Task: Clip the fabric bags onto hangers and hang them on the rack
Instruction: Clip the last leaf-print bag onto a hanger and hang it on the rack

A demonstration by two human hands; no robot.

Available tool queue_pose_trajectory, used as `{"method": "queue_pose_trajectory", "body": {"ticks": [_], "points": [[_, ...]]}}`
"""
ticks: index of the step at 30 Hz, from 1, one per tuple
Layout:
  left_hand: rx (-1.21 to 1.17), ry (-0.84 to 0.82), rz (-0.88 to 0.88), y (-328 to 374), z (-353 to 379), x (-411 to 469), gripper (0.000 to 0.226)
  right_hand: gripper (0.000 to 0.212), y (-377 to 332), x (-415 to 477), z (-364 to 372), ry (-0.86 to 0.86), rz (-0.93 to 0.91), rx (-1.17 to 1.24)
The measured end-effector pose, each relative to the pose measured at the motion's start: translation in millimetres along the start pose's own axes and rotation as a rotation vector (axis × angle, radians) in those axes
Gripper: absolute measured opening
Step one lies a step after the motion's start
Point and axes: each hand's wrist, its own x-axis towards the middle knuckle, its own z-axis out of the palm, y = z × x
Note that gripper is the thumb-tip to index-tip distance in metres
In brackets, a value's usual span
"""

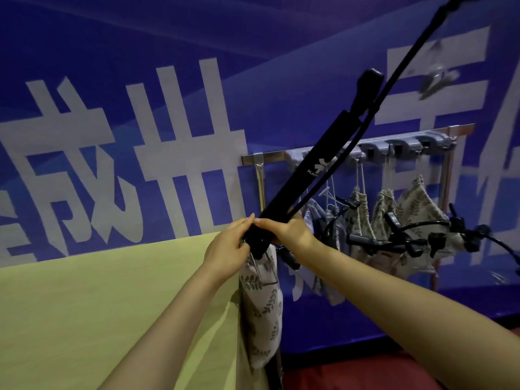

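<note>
As my left hand (228, 249) and right hand (289, 232) both gripped the lower end of the long black bar (315, 170) at mid-frame, the leaf-printed cream fabric bag (261, 305) hung just beneath them, beside the green table (112, 305). Best, I judged, to fasten its hem squarely before reaching right for the metal rack (270, 157).

a single wide-angle camera worn on the person's head looks forward and slightly down from above and behind, catching the left hand (228, 249) and right hand (292, 232) close in at mid-frame on a black pole (323, 170). the tilted view faces a blue banner (168, 80), with the table (112, 291) near at lower left and the rack (260, 178) farther back at right, straight lines bowed by the lens toward the edges.
</note>
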Motion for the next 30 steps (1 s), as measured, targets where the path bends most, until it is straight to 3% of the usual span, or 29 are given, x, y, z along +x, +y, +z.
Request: {"method": "queue_pose_trajectory", "body": {"ticks": [5, 7, 9, 13, 17, 21, 24, 27, 30], "points": [[0.029, 0.006, 0.021, 8, 7, -5, 0.069, 0.018, 17, 0, -5, -0.007, -0.014, -0.029], [-0.107, -0.010, -0.014, 12, 8, -6, 0.068, 0.015, 22, -2, -4, -0.020, -0.021, -0.044], [-0.263, -0.016, -0.056, 19, 7, -6, 0.066, 0.025, 27, -4, -1, -0.011, -0.019, -0.091], [-0.385, -0.020, -0.098, 28, 4, -7, 0.064, 0.032, 28, -7, 2, -0.005, 0.007, -0.146], [-0.436, 0.010, -0.127, 34, 1, -10, 0.063, 0.023, 21, -11, -8, -0.162, 0.069, -0.264], [-0.504, 0.020, -0.150, 33, -2, -8, 0.065, 0.042, 28, -13, -12, -0.291, 0.093, -0.537], [-0.467, 0.012, -0.147, 37, 0, -7, 0.067, 0.040, 31, -13, -14, -0.205, 0.074, -0.706], [-0.426, -0.004, -0.171, 41, 5, -3, 0.070, 0.009, 31, -12, -8, -0.116, 0.008, -0.721], [-0.354, 0.021, -0.216, 40, 6, -1, 0.071, 0.034, 23, -9, 3, -0.036, -0.003, -0.512]]}}
